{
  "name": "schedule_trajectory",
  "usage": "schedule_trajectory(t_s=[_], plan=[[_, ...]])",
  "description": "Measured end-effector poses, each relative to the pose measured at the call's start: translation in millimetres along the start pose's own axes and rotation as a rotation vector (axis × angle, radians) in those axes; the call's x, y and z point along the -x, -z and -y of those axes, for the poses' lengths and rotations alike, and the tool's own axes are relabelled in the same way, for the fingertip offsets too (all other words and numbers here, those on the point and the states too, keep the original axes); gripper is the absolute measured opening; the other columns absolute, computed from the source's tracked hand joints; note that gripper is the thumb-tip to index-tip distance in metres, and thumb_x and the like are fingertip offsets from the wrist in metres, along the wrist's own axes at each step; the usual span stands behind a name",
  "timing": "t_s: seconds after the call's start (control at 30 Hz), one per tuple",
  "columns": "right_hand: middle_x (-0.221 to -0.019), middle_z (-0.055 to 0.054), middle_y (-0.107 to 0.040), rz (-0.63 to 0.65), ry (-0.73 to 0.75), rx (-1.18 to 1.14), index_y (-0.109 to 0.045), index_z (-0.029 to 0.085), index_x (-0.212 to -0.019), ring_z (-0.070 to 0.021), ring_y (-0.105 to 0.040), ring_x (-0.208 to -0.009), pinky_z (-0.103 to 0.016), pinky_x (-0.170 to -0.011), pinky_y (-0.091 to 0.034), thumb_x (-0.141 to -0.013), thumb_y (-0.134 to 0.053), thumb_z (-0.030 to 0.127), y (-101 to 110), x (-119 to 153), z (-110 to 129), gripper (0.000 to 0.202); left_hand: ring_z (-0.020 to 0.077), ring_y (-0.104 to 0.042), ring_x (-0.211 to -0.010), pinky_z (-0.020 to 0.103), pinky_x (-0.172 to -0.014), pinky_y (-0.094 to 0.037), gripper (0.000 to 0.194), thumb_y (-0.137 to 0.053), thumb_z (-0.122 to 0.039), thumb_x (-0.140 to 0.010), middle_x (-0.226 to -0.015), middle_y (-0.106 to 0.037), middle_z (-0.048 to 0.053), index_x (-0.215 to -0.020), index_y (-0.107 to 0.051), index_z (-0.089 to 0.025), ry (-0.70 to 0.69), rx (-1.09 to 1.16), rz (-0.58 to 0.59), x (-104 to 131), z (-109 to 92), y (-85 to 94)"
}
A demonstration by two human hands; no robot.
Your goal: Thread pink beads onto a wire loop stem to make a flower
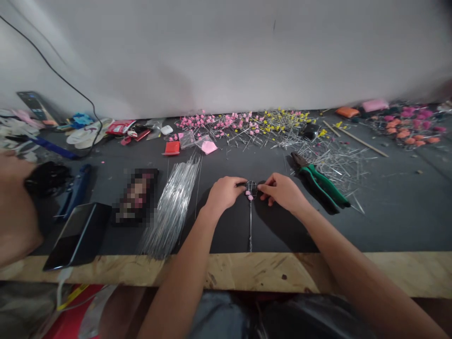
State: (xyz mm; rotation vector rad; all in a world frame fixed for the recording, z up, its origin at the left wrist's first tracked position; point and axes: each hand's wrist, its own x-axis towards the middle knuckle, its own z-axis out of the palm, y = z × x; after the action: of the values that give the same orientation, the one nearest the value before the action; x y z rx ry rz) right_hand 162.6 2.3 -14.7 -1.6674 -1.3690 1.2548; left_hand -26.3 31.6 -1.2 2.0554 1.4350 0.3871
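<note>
Near the front edge of the table lies a small wire piece (250, 216) with a rounded, grid-like head and a long twisted stem pointing toward me. Two pink blobs (249, 195) sit low on its head. From the left, my left hand (224, 194) pinches the rim of the head between thumb and fingers. My right hand (282, 190) closes thumb and forefinger at the opposite side of the rim, its other fingers curled beneath. To the right of that hand rest green-handled pliers (323, 186), and left of my left hand is a bundle of straight wires (176, 202).
Wire stems with pink tips (219, 123) and yellow tips (286, 121) are heaped along the wall. Loose wire pieces (339, 162) lie behind the pliers. A phone (77, 235) is at the front left, and another person's arm (16, 212) reaches in there.
</note>
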Motion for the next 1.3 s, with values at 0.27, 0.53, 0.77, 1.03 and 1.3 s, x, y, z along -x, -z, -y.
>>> schedule_trajectory(t_s=[0.27,0.53,0.77,1.03,1.3], plan=[[-0.055,-0.001,-0.065,-0.004,0.026,0.012,-0.047,0.019,-0.070,-0.0079,-0.051,-0.033,-0.018,-0.034,-0.038,-0.075,-0.060,0.030,-1.2,0.4,1.2,0.018,0.0195,-0.062,-0.084,0.030,-0.074,-0.043,0.031,-0.054,-0.037,-0.078,-0.094,-0.069,0.002,-0.107,-0.063,-0.030,-0.013,-0.064,0.044,0.7,-3.7,3.2],[-0.054,0.000,-0.064,-0.001,0.042,-0.007,-0.047,0.019,-0.070,-0.0071,-0.049,-0.033,-0.018,-0.034,-0.036,-0.074,-0.061,0.033,-1.7,2.6,2.7,0.020,0.0188,-0.060,-0.078,0.028,-0.068,-0.039,0.032,-0.057,-0.039,-0.075,-0.087,-0.068,0.002,-0.104,-0.065,-0.029,0.006,-0.011,0.068,1.6,-4.0,5.2],[-0.054,0.000,-0.065,-0.017,0.013,-0.007,-0.049,0.019,-0.068,-0.0058,-0.045,-0.031,-0.018,-0.032,-0.031,-0.071,-0.063,0.034,-2.1,4.2,6.7,0.021,0.0149,-0.053,-0.067,0.025,-0.060,-0.033,0.029,-0.061,-0.037,-0.071,-0.070,-0.061,0.000,-0.096,-0.067,-0.024,0.002,0.079,0.077,1.2,-4.3,6.3],[-0.053,0.002,-0.063,-0.023,0.010,-0.020,-0.050,0.019,-0.068,-0.0054,-0.043,-0.030,-0.017,-0.031,-0.029,-0.071,-0.064,0.036,-1.3,2.9,6.1,0.022,0.0079,-0.033,-0.048,0.023,-0.048,-0.021,0.031,-0.061,-0.039,-0.070,-0.053,-0.039,-0.006,-0.093,-0.064,-0.018,0.045,0.373,0.143,1.7,-5.8,5.3],[-0.051,0.003,-0.061,-0.022,0.009,-0.052,-0.050,0.019,-0.068,-0.0048,-0.041,-0.029,-0.017,-0.029,-0.027,-0.071,-0.063,0.036,-1.8,2.6,4.4,0.022,0.0099,-0.048,-0.062,0.022,-0.057,-0.032,0.029,-0.058,-0.038,-0.071,-0.074,-0.060,0.001,-0.089,-0.065,-0.016,0.062,0.480,0.207,1.4,-6.0,5.1]])
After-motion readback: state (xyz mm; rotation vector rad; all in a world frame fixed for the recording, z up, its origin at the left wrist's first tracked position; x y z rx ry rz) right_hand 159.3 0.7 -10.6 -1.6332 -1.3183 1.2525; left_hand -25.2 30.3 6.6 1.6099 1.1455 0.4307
